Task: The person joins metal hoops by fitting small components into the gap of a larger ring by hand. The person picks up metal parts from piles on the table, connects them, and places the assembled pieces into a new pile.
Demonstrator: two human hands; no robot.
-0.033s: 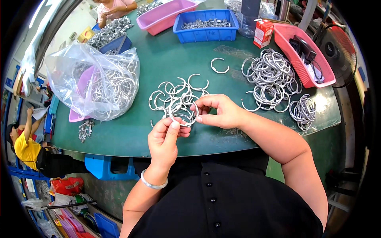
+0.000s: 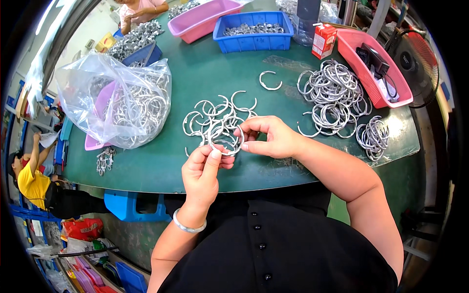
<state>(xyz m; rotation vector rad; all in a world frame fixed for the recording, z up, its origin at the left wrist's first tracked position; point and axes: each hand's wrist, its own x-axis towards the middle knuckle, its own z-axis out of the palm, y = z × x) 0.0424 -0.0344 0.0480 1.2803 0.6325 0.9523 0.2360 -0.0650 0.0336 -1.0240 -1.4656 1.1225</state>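
My left hand [image 2: 201, 168] pinches the lower edge of a silver metal bangle [image 2: 210, 136] between thumb and fingers. On the bangle's right side, the thumb and fingertips of my right hand [image 2: 271, 137] close on its rim. Both hands hold it above the near middle of the green table. Just behind and beneath it lies a loose heap of open silver bangles [image 2: 199, 120], partly hidden by my hands. One single open bangle [image 2: 264, 84] rests apart, farther back. A plain bangle [image 2: 188, 228] circles my left wrist.
A larger bangle pile [image 2: 337, 85] and a smaller bundle [image 2: 373, 139] lie right, by a pink basket [image 2: 403, 95] and drink carton [image 2: 323, 41]. At left sits a clear bag of bangles [image 2: 141, 110]. Blue [image 2: 254, 45] and pink [image 2: 207, 22] bins stand behind; another person sits across.
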